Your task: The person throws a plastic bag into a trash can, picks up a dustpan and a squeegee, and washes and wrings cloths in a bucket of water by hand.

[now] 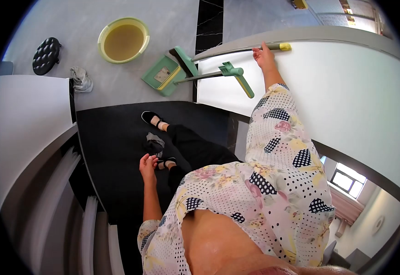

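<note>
My right hand (264, 57) reaches to the broom (236, 50) by the upper part of its handle, just below the yellow-green grip. Its fingers look stretched apart against the handle rather than wrapped around it. The broom's green head is beside a green long-handled dustpan (161, 75), whose handle stands up along the white panel. My left hand (148, 166) hangs low, with its fingers loosely bent and apart and nothing visible in them. Beyond that hand, a grey and black cloth (155, 143) lies on the dark floor by my feet.
A pale yellow basin (147, 39) of murky water stands on the grey floor, with a black tufted stool (47, 56) to its left. A grey rag (81, 79) lies at the corner of the white cabinet (30, 119). The white panel (346, 87) runs along my right.
</note>
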`<state>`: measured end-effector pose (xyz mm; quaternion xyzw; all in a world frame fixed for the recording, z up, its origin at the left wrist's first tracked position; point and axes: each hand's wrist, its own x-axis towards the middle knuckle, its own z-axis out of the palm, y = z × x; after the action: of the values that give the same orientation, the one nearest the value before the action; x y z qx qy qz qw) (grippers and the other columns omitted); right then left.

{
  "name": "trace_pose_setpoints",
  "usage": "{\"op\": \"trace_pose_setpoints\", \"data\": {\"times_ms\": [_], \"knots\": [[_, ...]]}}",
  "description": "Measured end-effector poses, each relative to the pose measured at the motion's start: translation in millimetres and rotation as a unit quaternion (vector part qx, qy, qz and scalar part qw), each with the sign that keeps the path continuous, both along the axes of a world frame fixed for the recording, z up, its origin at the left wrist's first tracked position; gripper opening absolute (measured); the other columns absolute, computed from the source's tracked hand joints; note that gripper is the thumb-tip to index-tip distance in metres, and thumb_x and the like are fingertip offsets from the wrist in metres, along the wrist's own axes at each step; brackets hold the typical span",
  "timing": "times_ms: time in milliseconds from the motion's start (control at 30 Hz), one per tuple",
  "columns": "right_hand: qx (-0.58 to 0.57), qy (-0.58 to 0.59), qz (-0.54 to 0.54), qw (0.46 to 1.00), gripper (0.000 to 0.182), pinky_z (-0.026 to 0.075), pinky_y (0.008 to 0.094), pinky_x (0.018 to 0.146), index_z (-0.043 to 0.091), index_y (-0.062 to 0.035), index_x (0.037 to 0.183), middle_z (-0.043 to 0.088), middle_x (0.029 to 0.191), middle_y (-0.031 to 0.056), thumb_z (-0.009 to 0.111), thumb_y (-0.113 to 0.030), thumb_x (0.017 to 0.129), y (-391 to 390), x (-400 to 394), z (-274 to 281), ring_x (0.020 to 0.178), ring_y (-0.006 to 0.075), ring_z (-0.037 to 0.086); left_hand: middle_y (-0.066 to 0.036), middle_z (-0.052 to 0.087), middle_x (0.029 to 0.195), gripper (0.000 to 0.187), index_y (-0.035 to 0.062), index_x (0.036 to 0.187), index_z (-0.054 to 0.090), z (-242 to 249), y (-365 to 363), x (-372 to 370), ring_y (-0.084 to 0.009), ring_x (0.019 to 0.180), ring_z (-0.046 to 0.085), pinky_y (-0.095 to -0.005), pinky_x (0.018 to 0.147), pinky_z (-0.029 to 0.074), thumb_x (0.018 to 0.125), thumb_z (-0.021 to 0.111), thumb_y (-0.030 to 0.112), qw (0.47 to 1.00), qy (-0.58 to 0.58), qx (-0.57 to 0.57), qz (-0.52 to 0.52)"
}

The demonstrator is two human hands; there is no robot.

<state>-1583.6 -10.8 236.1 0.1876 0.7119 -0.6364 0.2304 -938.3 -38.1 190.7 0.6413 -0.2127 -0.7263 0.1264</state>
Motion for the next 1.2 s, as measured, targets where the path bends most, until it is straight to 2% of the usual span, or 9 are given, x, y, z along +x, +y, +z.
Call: {"op": "trace_pose_setpoints", "data": {"times_ms": [67, 167, 400, 500, 667, 800, 933, 1067, 1200], "knots": [[0.026, -0.036, 0.004, 0.999, 0.038, 0.046, 0.0250, 0.051, 0.041, -0.0032, 0.107, 0.060, 0.087, 0.0219, 0.059, -0.030, 0.087, 13, -1, -11, 0.064, 0.0220, 0.055, -0.010, 0.061, 0.096, 0.030, -0.0003, 0.115, 0.047, 9, 2, -3, -0.0130, 0.081, 0.060, -0.0218, 0.068, 0.047, 0.089, 0.053, 0.012, 1.000, -0.004, -0.002, 0.000], [0.016, -0.044, 0.026, 0.999, 0.038, 0.046, 0.0247, 0.051, 0.042, -0.0028, 0.106, 0.060, 0.085, 0.0208, 0.060, -0.029, 0.086, 21, 4, -17, 0.065, 0.0224, 0.056, -0.010, 0.061, 0.096, 0.030, -0.0005, 0.115, 0.047, 8, -4, 0, -0.0129, 0.081, 0.060, -0.0215, 0.068, 0.047, 0.089, 0.053, 0.012, 1.000, -0.008, -0.010, -0.005], [0.112, -0.031, 0.009, 0.993, 0.030, 0.036, 0.0180, 0.040, 0.053, -0.0075, 0.085, 0.059, 0.067, 0.0034, 0.066, -0.034, 0.081, -34, 85, -46, 0.053, 0.0089, 0.054, -0.010, 0.062, 0.095, 0.030, 0.0000, 0.115, 0.047, -70, -43, 75, -0.0130, 0.079, 0.061, -0.0212, 0.067, 0.047, 0.089, 0.053, 0.011, 1.000, -0.013, 0.014, 0.003], [0.146, 0.017, -0.030, 0.989, 0.032, 0.034, 0.0174, 0.037, 0.053, -0.0083, 0.079, 0.056, 0.065, 0.0016, 0.067, -0.037, 0.079, -47, 112, -42, 0.051, 0.0073, 0.052, -0.009, 0.063, 0.094, 0.029, 0.0003, 0.115, 0.047, -96, -51, 90, -0.0130, 0.078, 0.061, -0.0216, 0.067, 0.047, 0.088, 0.053, 0.011, 0.999, -0.022, 0.030, -0.006], [0.285, 0.213, 0.026, 0.934, 0.035, 0.036, 0.0243, 0.035, 0.058, 0.0033, 0.069, 0.053, 0.054, 0.0062, 0.062, -0.031, 0.076, -70, 114, -39, 0.040, 0.0113, 0.048, -0.009, 0.063, 0.093, 0.029, 0.0007, 0.115, 0.047, -112, -48, 101, -0.0126, 0.078, 0.061, -0.0219, 0.067, 0.047, 0.088, 0.052, 0.011, 0.998, -0.039, 0.047, -0.016], [0.203, 0.276, 0.062, 0.937, 0.028, 0.046, 0.0223, 0.040, 0.055, 0.0029, 0.077, 0.057, 0.064, 0.0073, 0.061, -0.024, 0.080, -100, 122, -19, 0.047, 0.0115, 0.052, -0.009, 0.063, 0.094, 0.029, 0.0010, 0.115, 0.047, -117, -58, 113, -0.0128, 0.078, 0.061, -0.0219, 0.067, 0.047, 0.088, 0.052, 0.011, 0.998, -0.048, 0.037, -0.018], [0.041, 0.271, 0.122, 0.954, 0.024, 0.058, 0.0272, 0.054, 0.055, 0.0044, 0.092, 0.057, 0.078, 0.0086, 0.060, -0.015, 0.078, -112, 127, 7, 0.060, 0.0146, 0.059, -0.009, 0.063, 0.095, 0.029, 0.0007, 0.115, 0.047, -116, -60, 117, -0.0131, 0.078, 0.061, -0.0219, 0.067, 0.046, 0.088, 0.051, 0.011, 0.998, -0.047, 0.029, -0.017], [0.009, 0.264, 0.204, 0.943, 0.024, 0.057, 0.0284, 0.057, 0.056, 0.0026, 0.095, 0.058, 0.078, 0.0081, 0.060, -0.011, 0.076, -124, 126, 37, 0.060, 0.0163, 0.059, -0.009, 0.063, 0.094, 0.029, 0.0001, 0.115, 0.047, -103, -62, 108, -0.0133, 0.078, 0.061, -0.0220, 0.066, 0.047, 0.088, 0.052, 0.011, 0.998, -0.050, 0.014, -0.028], [0.008, 0.274, 0.195, 0.942, 0.026, 0.058, 0.0293, 0.058, 0.055, 0.0018, 0.097, 0.058, 0.080, 0.0089, 0.061, -0.006, 0.073, -120, 109, 42, 0.063, 0.0175, 0.059, -0.010, 0.063, 0.094, 0.030, -0.0012, 0.115, 0.047, -97, -61, 102, -0.0137, 0.078, 0.061, -0.0221, 0.066, 0.047, 0.088, 0.052, 0.010, 0.998, -0.049, 0.005, -0.029]]}}
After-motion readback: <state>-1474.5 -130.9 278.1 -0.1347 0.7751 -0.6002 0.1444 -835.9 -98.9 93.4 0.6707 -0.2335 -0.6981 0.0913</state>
